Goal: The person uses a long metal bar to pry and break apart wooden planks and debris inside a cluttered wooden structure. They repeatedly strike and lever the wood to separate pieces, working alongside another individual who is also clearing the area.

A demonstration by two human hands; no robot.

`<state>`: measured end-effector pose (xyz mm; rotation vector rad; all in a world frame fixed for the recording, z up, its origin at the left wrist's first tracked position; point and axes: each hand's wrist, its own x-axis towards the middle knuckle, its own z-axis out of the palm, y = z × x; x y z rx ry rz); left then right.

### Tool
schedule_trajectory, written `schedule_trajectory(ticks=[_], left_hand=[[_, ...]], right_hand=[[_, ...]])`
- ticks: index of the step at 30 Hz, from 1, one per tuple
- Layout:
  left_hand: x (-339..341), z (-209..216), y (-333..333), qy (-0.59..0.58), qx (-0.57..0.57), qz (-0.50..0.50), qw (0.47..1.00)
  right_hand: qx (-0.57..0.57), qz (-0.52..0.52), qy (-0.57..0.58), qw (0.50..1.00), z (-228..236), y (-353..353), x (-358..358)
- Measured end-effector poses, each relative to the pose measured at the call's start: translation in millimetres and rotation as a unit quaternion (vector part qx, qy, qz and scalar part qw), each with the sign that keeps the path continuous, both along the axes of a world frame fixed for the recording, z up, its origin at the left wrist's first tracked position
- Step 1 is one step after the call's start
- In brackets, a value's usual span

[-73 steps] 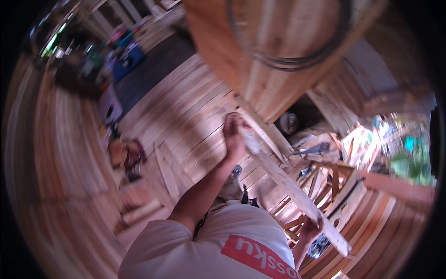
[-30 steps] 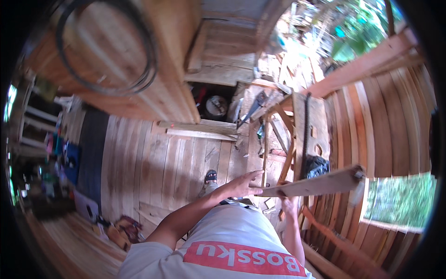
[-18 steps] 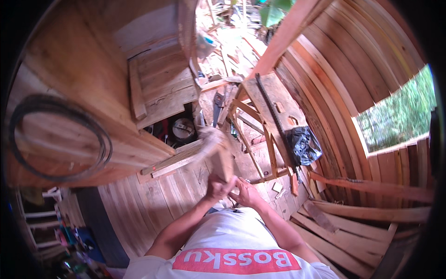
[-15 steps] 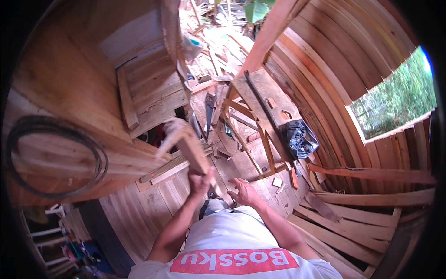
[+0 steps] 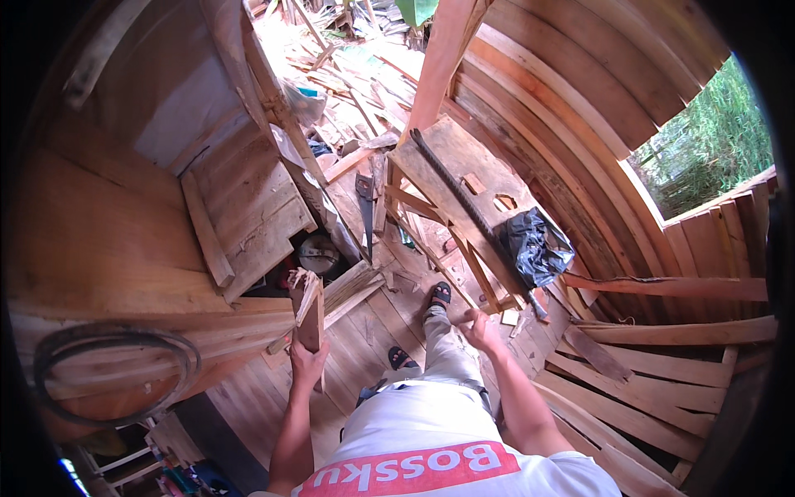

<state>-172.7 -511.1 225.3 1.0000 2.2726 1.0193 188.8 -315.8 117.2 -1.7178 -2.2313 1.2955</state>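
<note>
My left hand is wrapped round the lower end of a short wooden board. The board points away from me, and its far end is ragged and splintered. It is close to the wooden cabinet on my left. On the other side of my body, my right hand hangs in the air with its fingers curled in, and I see nothing in it. The nearest thing to it is the leg end of a rough wooden bench.
A handsaw lies on the floor ahead, left of the bench. A dark bar and a black plastic bag rest on the bench. Stacked planks lie at right; a coiled black hose is at left.
My left hand has moved left with the board, which now looks steadier. The right hand has moved right and its fingers have curled in. The view has shifted, and both sandalled feet now show.
</note>
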Motion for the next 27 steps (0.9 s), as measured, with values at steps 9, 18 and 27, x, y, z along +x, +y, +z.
schedule_trajectory(ticks=[9,18,27], left_hand=[[7.7,-38.9,-18.5,-0.082,-0.114,0.05,0.989],[54.0,2.1,27.3,-0.032,-0.195,0.104,0.975],[48.1,-13.3,61.2,-0.108,-0.14,0.133,0.975]], right_hand=[[-0.371,-0.582,0.392,0.608,-88.0,177.5,-53.4],[-0.348,-0.802,0.343,0.343,-145.8,261.6,-80.9],[-0.329,-0.819,0.382,0.274,-142.7,264.9,-86.7]])
